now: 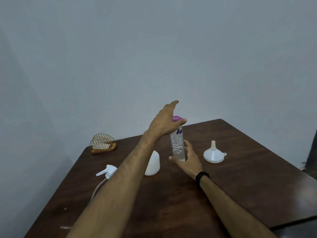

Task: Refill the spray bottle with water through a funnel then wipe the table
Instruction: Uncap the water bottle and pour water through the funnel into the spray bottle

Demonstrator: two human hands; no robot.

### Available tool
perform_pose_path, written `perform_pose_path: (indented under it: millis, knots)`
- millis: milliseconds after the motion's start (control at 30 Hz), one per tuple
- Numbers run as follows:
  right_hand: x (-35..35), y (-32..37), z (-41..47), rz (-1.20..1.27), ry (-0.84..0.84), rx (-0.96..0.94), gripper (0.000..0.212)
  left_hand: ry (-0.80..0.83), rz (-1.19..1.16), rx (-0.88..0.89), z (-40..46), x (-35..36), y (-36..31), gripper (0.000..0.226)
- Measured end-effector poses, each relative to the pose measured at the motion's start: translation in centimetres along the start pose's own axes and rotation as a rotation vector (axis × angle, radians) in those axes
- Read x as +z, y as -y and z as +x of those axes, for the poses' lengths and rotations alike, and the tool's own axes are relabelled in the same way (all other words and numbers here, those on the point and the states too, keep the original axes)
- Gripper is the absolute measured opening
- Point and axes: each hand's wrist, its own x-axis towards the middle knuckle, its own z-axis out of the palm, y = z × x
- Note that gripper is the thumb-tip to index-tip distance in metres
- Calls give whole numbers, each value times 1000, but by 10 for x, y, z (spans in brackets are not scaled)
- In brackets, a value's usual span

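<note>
Left hand [165, 121] gripping purple cap [176, 118], right hand [187, 159] cupping water bottle [178, 146] base — spray bottle [152, 164] half hidden.

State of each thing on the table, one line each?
water bottle: upright, purple cap on
left hand: at the cap
right hand: gripping the bottle's base
spray bottle: upright, head off
spray head: lying on table
funnel: upside down, unused
napkin holder: upright
</note>
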Motion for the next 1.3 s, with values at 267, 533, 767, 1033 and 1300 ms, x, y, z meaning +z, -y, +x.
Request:
perform_pose_path:
  millis: [267, 533, 767, 1033, 1300]
  knots:
    - [0, 0, 6, -81, 23, -48, 73, 163, 197, 11, 13, 11, 4, 46]
    - [1, -5, 8, -162, -1, -65, 62, 196, 273, -35, 23, 11, 8, 40]
    - [1, -8, 9, -160, -10, -75, 61, -5, 480, -268, 16, 13, -5, 86]
    - [1, -8, 11, -168, 20, -71, 64, 148, 124, -181, 26, -6, -1, 84]
    - [0, -8, 11, -159, 11, -83, 64, 169, 288, -304, 25, -4, 15, 98]
